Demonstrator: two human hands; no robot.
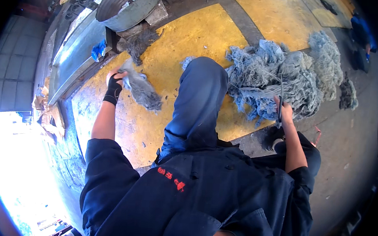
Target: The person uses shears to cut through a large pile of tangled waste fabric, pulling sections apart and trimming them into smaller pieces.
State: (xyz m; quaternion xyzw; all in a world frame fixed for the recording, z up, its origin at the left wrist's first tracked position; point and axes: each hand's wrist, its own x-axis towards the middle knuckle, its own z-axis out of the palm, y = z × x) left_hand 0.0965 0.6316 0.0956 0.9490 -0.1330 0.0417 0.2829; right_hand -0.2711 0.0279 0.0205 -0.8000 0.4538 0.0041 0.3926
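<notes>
My left hand (115,79), in a black wrap that covers palm and wrist, is closed on one end of a clump of grey waste yarn (143,91). The clump hangs to the right over a yellow floor plate (194,29). On the right my right hand (286,112) grips a slim dark tool, apparently scissors (281,91), with the narrow end pointing away from me. That tool lies against the near side of a large heap of tangled grey-blue yarn (272,73). My fingers hide part of its handle.
A round metal tub (137,11) with something red at its rim stands at the far left. Beside it runs a metal bench (73,59) with a blue scrap (98,50) on its edge. More grey yarn (324,65) lies beyond the heap. My bent knee (201,88) rises between my hands.
</notes>
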